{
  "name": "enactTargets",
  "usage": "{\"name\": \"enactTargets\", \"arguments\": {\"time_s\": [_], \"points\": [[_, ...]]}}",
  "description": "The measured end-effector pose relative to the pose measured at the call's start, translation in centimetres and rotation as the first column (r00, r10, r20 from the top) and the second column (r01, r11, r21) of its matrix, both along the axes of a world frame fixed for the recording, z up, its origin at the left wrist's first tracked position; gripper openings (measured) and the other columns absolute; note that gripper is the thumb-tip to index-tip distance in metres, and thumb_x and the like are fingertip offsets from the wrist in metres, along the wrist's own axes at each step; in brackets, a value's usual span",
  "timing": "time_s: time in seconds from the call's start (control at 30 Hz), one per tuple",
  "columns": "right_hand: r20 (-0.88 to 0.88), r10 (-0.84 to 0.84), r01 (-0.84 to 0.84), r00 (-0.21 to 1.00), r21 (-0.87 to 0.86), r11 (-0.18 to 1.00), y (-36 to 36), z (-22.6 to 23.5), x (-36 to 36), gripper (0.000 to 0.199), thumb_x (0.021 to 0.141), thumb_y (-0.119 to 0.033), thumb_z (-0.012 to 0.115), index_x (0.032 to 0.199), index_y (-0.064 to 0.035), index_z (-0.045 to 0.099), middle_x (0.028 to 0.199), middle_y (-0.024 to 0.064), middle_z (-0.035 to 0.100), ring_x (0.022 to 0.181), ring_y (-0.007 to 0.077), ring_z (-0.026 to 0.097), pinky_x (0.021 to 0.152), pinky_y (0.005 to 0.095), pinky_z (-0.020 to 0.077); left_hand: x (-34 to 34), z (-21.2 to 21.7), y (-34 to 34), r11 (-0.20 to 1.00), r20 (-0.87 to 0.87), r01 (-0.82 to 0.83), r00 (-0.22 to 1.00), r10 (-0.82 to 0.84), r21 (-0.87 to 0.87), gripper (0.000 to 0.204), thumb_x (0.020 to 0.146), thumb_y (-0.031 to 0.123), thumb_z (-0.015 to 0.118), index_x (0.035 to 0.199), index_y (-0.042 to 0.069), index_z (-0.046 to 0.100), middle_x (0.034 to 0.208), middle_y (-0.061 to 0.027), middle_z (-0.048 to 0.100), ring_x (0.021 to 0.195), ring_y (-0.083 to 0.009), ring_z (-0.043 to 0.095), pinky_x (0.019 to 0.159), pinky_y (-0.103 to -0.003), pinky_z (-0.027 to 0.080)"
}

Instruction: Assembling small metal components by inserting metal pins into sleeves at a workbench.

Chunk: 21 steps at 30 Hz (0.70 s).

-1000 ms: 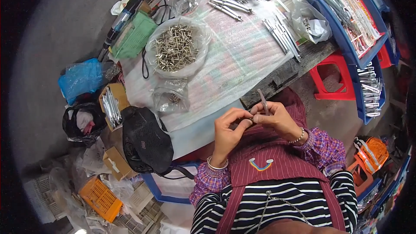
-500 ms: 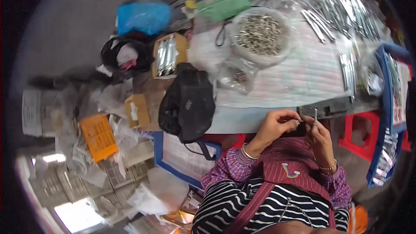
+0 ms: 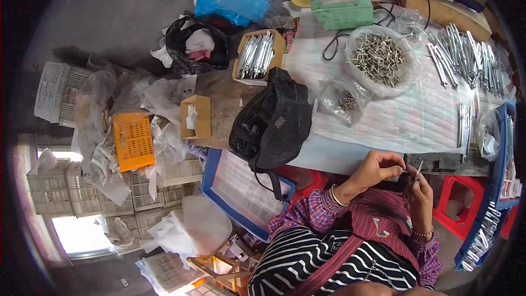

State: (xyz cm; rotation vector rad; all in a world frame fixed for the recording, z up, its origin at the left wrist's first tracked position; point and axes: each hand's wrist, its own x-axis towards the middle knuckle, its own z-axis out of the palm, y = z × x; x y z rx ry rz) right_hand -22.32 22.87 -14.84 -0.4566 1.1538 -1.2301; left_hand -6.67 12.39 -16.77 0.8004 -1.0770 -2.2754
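Observation:
My left hand [image 3: 378, 172] is held over my lap at the table's front edge, thumb and fingertips pinched together. Whatever sits in that pinch is too small to make out. Close beside it, my right hand [image 3: 421, 196] has its fingers closed round a slim silver metal piece [image 3: 418, 172], which sticks up past the fingertips. Beyond my hands a white, plastic-lined bowl [image 3: 412, 77] holds a heap of small metal pins or screws [image 3: 381, 57]. Left of the bowl lies a clear plastic bag [image 3: 334, 103] with small brownish parts [image 3: 347, 100] inside.
Silver metal rods [image 3: 466, 57] lie at the table's far right. A black mesh bag [image 3: 276, 123] and a carton of metal pieces [image 3: 256, 55] stand on the left. Blue trays [image 3: 211, 194] flank me; a red stool [image 3: 459, 203] is at right. A green box [image 3: 342, 12] stands at the back.
The view has swung, so the table and my hands appear farther right and lower. Both hands stay close together, the right still holding the slim metal piece.

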Motion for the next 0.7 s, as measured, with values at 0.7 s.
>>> {"name": "enactTargets", "arguments": {"time_s": [0.7], "points": [[-0.867,-0.302,-0.232,0.397,-0.413,0.88,1.1,1.5,-0.9,0.022,0.066,0.001,0.065,0.087,-0.0024,0.059,0.078,0.0091,0.058,0.068,0.0242,0.059,0.056,0.0314,0.0476,-0.9,2.1,0.0,0.993,0.187,0.108,0.977,-0.099,-0.039,0.006,0.076,0.001,0.064,0.082,0.0,0.064,0.071,-0.0015,0.059,0.063,-0.0073,0.054,0.058,-0.019,0.041]]}}
